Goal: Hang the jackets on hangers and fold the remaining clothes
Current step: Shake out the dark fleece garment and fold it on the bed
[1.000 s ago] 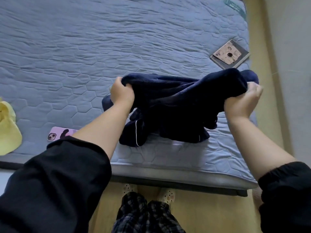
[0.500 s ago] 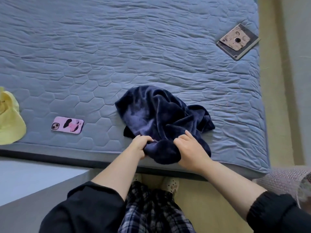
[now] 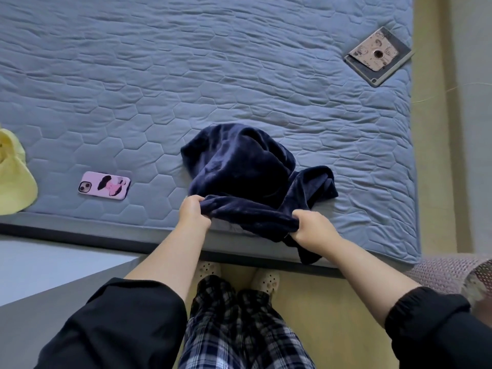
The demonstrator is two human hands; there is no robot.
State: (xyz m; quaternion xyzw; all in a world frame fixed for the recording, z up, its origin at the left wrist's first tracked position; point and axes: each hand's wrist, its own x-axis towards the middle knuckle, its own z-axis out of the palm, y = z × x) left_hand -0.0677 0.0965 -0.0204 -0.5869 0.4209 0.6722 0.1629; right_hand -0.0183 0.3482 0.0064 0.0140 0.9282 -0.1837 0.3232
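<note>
Step in hand (judged): folding, early stage. Dark navy plush fleece garment [image 3: 239, 166] lies bunched on the blue-grey hexagon-quilted mattress [image 3: 186, 75], near the mattress's front edge and right of the frame's centre. Cannot tell what kind of garment it is.

Hands: left hand [image 3: 193, 213] is clenched round the garment's near hem at its 7 o'clock corner. Right hand [image 3: 311, 227] is clenched round the same hem at 5 o'clock. The hem runs between the two fists as a thick roll. A loose flap hangs over the mattress edge just below the right hand.

Next move (judged): the bulk at 12 o'clock from the hands is heaped and creased. It needs drawing apart and laying flat before any fold will hold. The plush looks thick and limp, so it is likely to slump unless both corners are held.

Surroundings, taken from the garment:
- pink phone with a black-and-pink printed case [image 3: 104, 185] at 9 o'clock, apart from it;
- pale yellow soft item [image 3: 13, 177] further out at 9 o'clock, at the frame's edge;
- grey tablet with a beige illustrated card on it [image 3: 378, 55] at 1 o'clock, well apart;
- mauve knitted fabric [image 3: 447, 272] at 4 o'clock, off the mattress.

Obstructions: none of these touches the garment. The phone is the nearest, if the cloth is spread leftward.
</note>
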